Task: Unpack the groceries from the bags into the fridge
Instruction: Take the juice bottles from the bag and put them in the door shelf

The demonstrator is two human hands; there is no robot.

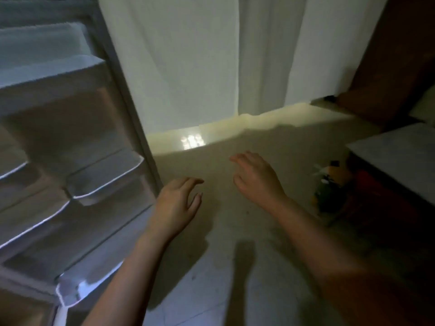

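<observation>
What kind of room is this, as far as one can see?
Probably a home kitchen or a small room with a fridge: an open fridge door with shelves, a pale curtain, and a tiled floor.

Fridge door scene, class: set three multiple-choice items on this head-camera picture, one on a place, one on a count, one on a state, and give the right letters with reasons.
1. Where is the open fridge door relative to the hands?
A. To their left
B. To their right
C. Behind the curtain

2. How many hands are in view?
A. None
B. One
C. Two

3. What state are the hands in?
A. Both gripping a bag
B. Both open and empty
C. One holding a bottle

Answers:
1. A: the door and its shelves fill the left of the view, beside the left hand.
2. C: the left hand and the right hand both reach out over the floor.
3. B: the fingers of both are spread with nothing in them.
</observation>
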